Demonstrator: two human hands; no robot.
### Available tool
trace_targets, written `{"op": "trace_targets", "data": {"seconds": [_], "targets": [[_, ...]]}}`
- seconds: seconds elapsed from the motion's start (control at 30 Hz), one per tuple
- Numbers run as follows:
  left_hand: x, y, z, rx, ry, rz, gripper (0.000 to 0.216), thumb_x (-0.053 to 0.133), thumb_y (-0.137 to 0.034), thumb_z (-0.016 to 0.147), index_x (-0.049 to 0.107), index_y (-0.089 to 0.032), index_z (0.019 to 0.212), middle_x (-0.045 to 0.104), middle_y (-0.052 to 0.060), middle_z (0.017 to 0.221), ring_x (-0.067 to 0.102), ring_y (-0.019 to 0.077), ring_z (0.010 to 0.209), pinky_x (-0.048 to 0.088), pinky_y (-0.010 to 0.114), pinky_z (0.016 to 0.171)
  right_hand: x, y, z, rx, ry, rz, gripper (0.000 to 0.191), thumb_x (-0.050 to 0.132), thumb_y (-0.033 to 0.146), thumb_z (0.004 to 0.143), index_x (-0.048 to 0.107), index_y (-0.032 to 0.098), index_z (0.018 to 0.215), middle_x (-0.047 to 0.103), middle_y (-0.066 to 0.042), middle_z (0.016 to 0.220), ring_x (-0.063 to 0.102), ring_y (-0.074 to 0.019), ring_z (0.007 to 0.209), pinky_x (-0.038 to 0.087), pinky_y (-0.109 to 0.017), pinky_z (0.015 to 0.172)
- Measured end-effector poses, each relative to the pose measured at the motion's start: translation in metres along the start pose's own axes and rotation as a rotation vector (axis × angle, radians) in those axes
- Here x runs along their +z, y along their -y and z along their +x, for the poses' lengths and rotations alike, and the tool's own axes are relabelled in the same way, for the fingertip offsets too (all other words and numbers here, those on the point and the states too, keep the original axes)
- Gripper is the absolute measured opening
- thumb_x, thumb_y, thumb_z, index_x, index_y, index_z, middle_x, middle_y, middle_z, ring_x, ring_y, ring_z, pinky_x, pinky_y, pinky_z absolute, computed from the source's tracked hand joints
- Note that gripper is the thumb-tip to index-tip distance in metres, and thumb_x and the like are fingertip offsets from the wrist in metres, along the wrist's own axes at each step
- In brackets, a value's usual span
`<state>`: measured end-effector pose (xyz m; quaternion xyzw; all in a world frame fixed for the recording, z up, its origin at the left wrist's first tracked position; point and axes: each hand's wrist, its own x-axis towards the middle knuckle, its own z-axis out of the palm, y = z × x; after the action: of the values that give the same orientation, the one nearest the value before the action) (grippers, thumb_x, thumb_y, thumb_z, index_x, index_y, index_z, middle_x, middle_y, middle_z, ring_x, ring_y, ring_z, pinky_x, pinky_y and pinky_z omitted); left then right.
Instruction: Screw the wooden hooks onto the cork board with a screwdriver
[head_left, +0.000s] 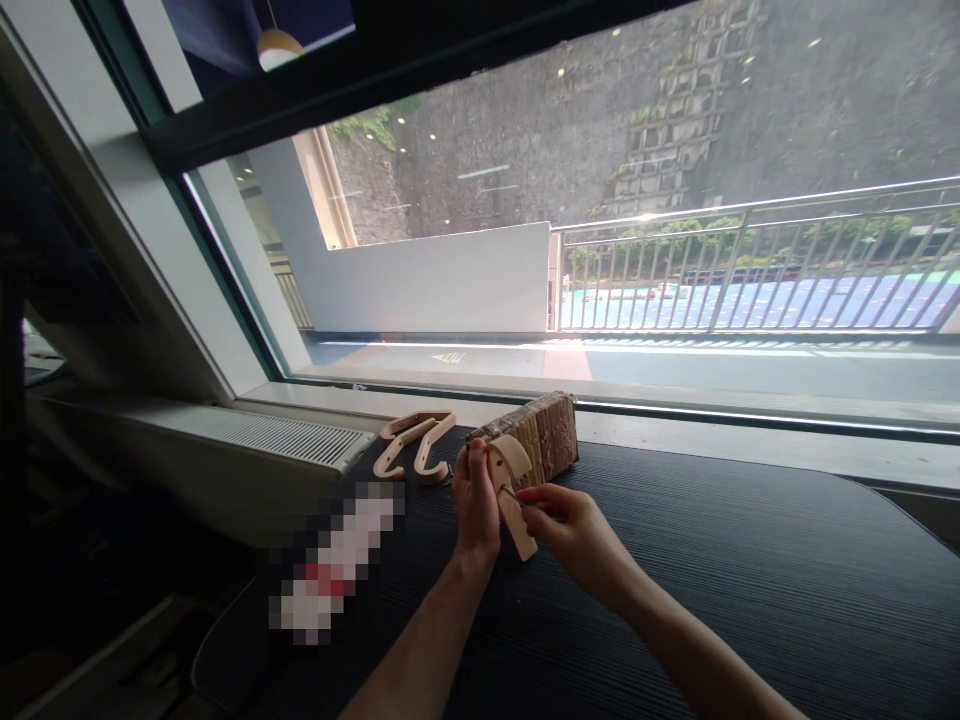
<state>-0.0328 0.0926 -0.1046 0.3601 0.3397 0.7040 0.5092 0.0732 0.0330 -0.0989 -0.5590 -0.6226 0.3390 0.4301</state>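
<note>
My left hand (475,505) is closed around the edge of a pale wooden hook-shaped piece (519,530), holding it tilted above the dark table. The piece has a curved top end and small holes. My right hand (562,512) pinches a thin metal tool (512,492), its kind too small to tell, whose far end meets the piece near a hole. Beyond my hands, touching or close behind the piece, stands a brown woven-looking block or box (551,440). More pale wooden hook-shaped parts (412,435) lie on the table to the left.
The dark wood-grain table (712,560) reaches up to the window sill (637,420). A blurred white and red item (337,560) lies toward its left edge. A white vented unit (300,430) stands left of the table under the window. Outside there is a metal railing (742,265).
</note>
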Motion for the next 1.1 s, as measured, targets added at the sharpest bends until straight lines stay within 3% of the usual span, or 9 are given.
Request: {"op": "trace_targets", "data": {"seconds": [0.2, 0.43, 0.5, 0.6, 0.7, 0.77, 0.83, 1.0, 1.1], "targets": [[0.001, -0.001, 0.0, -0.008, -0.001, -0.043, 0.033, 0.059, -0.049, 0.077, 0.056, -0.017, 0.078, 0.056, -0.003, 0.067, 0.054, 0.011, 0.063, 0.043, 0.022, 0.061, -0.008, 0.022, -0.014, -0.173, -0.089, -0.561, 0.028, 0.053, 0.023, 0.079, 0.064, 0.025, 0.105, 0.065, -0.003, 0.099, 0.063, -0.0191, 0.079, 0.041, -0.027, 0.064], [0.002, 0.0, -0.001, -0.01, -0.03, -0.046, 0.032, 0.06, -0.048, 0.077, 0.055, -0.017, 0.077, 0.056, -0.004, 0.066, 0.053, 0.0105, 0.063, 0.042, 0.021, 0.061, -0.001, 0.026, -0.023, -0.348, -0.012, -0.913, 0.029, 0.042, 0.004, 0.081, 0.063, 0.017, 0.096, 0.064, -0.006, 0.093, 0.062, -0.0149, 0.066, 0.033, -0.024, 0.052], [0.003, 0.0, -0.001, -0.01, -0.03, -0.042, 0.032, 0.06, -0.049, 0.076, 0.055, -0.017, 0.077, 0.056, -0.004, 0.065, 0.053, 0.0104, 0.062, 0.043, 0.022, 0.061, 0.001, 0.02, -0.02, -0.342, -0.03, -0.837, 0.028, 0.043, 0.007, 0.082, 0.063, 0.017, 0.099, 0.065, -0.007, 0.092, 0.062, -0.0164, 0.068, 0.036, -0.024, 0.055], [0.003, -0.001, -0.001, -0.023, -0.029, -0.036, 0.034, 0.059, -0.05, 0.076, 0.055, -0.017, 0.077, 0.055, -0.004, 0.065, 0.053, 0.0104, 0.06, 0.043, 0.022, 0.061, 0.002, 0.008, -0.01, -0.227, -0.087, -0.441, 0.023, 0.047, 0.015, 0.083, 0.066, 0.017, 0.096, 0.068, -0.006, 0.09, 0.063, -0.0185, 0.078, 0.043, -0.026, 0.066], [0.001, -0.001, 0.0, -0.028, -0.026, -0.025, 0.035, 0.058, -0.051, 0.077, 0.054, -0.017, 0.077, 0.054, -0.004, 0.065, 0.052, 0.0102, 0.059, 0.042, 0.022, 0.06, 0.0, 0.0, -0.001, -0.035, -0.02, -0.006, 0.019, 0.052, 0.02, 0.079, 0.066, 0.015, 0.091, 0.07, -0.005, 0.085, 0.064, -0.0185, 0.08, 0.047, -0.024, 0.068], [0.0, -0.001, 0.001, -0.028, -0.02, -0.022, 0.036, 0.057, -0.052, 0.077, 0.054, -0.017, 0.077, 0.054, -0.003, 0.066, 0.052, 0.0108, 0.061, 0.042, 0.023, 0.059, -0.001, -0.001, 0.001, 0.012, 0.008, 0.069, 0.021, 0.052, 0.021, 0.079, 0.066, 0.014, 0.093, 0.07, -0.005, 0.083, 0.064, -0.0181, 0.079, 0.047, -0.024, 0.066], [-0.001, -0.001, 0.001, -0.033, -0.013, -0.027, 0.036, 0.056, -0.053, 0.077, 0.055, -0.017, 0.079, 0.055, -0.003, 0.068, 0.053, 0.0117, 0.063, 0.043, 0.023, 0.06, -0.001, 0.004, -0.003, -0.036, -0.03, -0.09, 0.021, 0.051, 0.022, 0.08, 0.065, 0.017, 0.096, 0.069, -0.004, 0.086, 0.064, -0.0175, 0.079, 0.047, -0.024, 0.067], [0.001, 0.001, -0.001, 0.005, 0.005, 0.005, 0.035, 0.057, -0.052, 0.077, 0.055, -0.017, 0.077, 0.057, -0.003, 0.069, 0.054, 0.0121, 0.065, 0.042, 0.023, 0.062, -0.001, 0.025, -0.02, -0.261, -0.026, -0.877, 0.035, 0.046, 0.014, 0.085, 0.058, 0.025, 0.116, 0.064, -0.006, 0.096, 0.064, -0.0158, 0.068, 0.04, -0.023, 0.053], [0.002, 0.002, -0.004, -0.008, 0.004, 0.029, 0.034, 0.055, -0.051, 0.079, 0.054, -0.017, 0.077, 0.057, -0.002, 0.069, 0.054, 0.012, 0.065, 0.042, 0.023, 0.062, -0.001, 0.03, -0.025, -0.298, 0.021, -0.998, 0.044, 0.046, 0.009, 0.083, 0.053, 0.023, 0.123, 0.064, -0.007, 0.093, 0.064, -0.0158, 0.067, 0.039, -0.022, 0.052]]}}
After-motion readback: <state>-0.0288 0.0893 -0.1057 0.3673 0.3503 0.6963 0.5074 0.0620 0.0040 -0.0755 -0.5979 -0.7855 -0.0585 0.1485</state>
